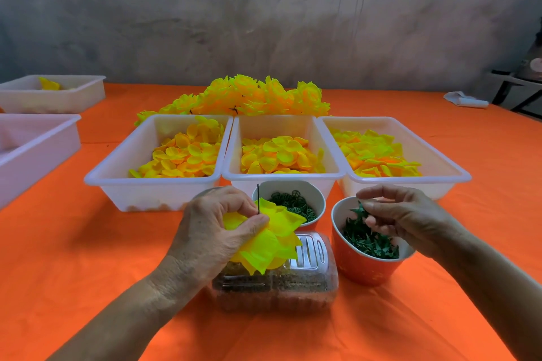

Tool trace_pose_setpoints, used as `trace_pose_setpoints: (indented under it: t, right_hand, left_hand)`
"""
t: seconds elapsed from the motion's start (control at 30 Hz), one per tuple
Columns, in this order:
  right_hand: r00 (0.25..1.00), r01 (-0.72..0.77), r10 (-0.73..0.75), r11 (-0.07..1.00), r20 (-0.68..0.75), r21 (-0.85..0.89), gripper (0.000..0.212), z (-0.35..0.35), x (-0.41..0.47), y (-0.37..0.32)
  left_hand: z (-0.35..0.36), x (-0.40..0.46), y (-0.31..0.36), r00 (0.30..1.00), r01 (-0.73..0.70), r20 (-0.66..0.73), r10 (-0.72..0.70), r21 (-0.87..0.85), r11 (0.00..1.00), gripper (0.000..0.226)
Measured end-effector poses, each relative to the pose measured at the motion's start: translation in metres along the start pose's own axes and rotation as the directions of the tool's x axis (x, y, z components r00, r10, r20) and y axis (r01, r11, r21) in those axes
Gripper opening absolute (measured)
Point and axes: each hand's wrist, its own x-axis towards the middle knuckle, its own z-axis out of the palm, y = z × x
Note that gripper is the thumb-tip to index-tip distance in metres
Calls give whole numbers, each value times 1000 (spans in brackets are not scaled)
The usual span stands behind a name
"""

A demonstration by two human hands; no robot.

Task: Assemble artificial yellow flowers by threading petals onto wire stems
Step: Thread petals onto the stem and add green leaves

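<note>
At the far left of the orange tabletop (88, 258) stand two white trays (38, 152), the farther one holding a lone yellow piece, the nearer one's contents out of view. Moving right, a pile of finished yellow flowers (249, 97) lies behind a row of three white bins (152, 182); so a good many blooms look done, while the bins remain well stocked with loose yellow petals (184, 152), suggesting plenty of work left. The left hand (217, 231) is curled round a half-built flower (269, 240), thumb and fingers pinching it where the dark wire stem (258, 198) pokes upward through the layered petals; the flower hangs just above a clear plastic box (308, 281) whose dark contents are too blurred to name. Judging by the stack of petals already on the wire, this bloom seems near its closing steps. Behind the flower sits a paper cup (318, 199) of small green rings (296, 202). To its right an orange cup (363, 269) holds green leafy calyx pieces (369, 240), and the right hand (410, 217) dips into it, fingertips loosely bent and apparently pinching one green piece, though the grip itself is partly hidden. That piece would probably be threaded next. Far right, a crumpled white wrapper (466, 99) lies near the tabletop's edge.
</note>
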Motion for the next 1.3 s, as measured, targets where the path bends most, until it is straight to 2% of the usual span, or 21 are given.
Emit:
trace_pose_setpoints:
  t: [0.1, 0.27, 0.47, 0.6, 0.73, 0.9, 1.07, 1.2, 1.3]
  right_hand:
    - [1000, 17, -17, 1000, 11, -2, 20, 3, -3, 0]
    - [994, 39, -52, 990, 92, 133, 21, 19, -15, -18]
    - [956, 243, -250, 968, 157, 58, 33, 52, -35, -43]
    - [922, 299, -321, 946, 218, 129, 35, 78, -44, -55]
    - [919, 270, -311, 944, 241, 188, 31, 103, -43, -66]
    - [923, 194, -242, 964, 299, 182, 21, 118, -39, -71]
    - [933, 69, -113, 988, 341, 140, 19, 121, -33, -72]
    - [932, -47, -25, 981, 361, 190, 12, 122, -28, -70]
    - [925, -106, 23, 974, 379, 199, 18, 124, -27, -67]
  left_hand:
    - [0, 0, 1, 1000, -20, -2, 20, 12, 1000, 23]
    - [0, 1, 4, 1000, -9, -8, 9, 4, 1000, 30]
    - [-1, 0, 4, 1000, -6, -7, 6, 4, 1000, 30]
    - [-1, 0, 4, 1000, 5, 1, -5, -8, 1000, 22]
    - [-1, -1, 5, 1000, 26, 0, -26, -24, 999, 29]
    - [-1, -1, 7, 999, 52, 13, -52, -25, 998, 21]
    - [-2, -1, 8, 998, 68, 20, -67, -39, 997, 22]
    - [-2, -1, 9, 997, 70, 28, -69, -36, 997, 23]
    - [-3, -1, 9, 997, 70, 39, -69, -33, 997, 21]
